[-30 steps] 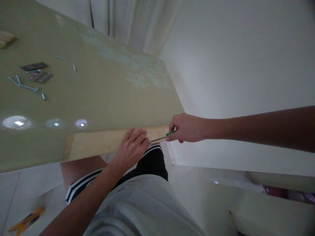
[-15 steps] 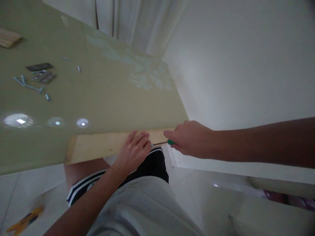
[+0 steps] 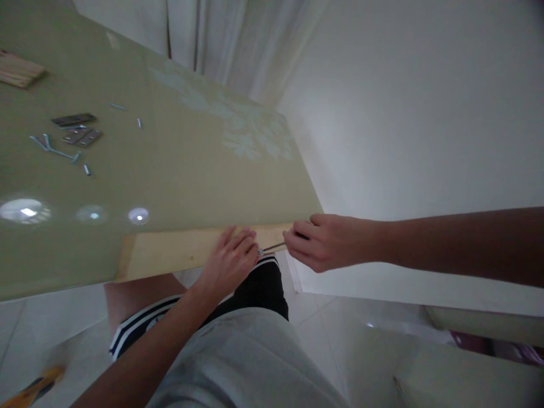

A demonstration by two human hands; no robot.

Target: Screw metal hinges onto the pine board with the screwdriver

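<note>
A pale wooden board (image 3: 165, 249) lies along the near edge of the table. My left hand (image 3: 232, 258) presses on it, fingers over its top face and thumb hidden. Beside those fingertips, at the board's near edge, is a small shiny metal piece (image 3: 260, 251), perhaps a screw head. The thin shaft of a screwdriver (image 3: 274, 246) runs from that piece to my right hand (image 3: 314, 242), which is closed around the handle. The handle is covered by the fingers.
On the green tabletop (image 3: 191, 170) at left are metal hinges (image 3: 83, 136), several loose screws (image 3: 59, 152) and another piece of wood (image 3: 19, 69). A white wall (image 3: 403, 124) stands at right. A yellow and black tool (image 3: 36, 388) lies on the floor.
My right hand has turned about the screwdriver, its knuckles rolled over, so the green handle no longer shows. My left hand stays on the board. The view has shifted slightly.
</note>
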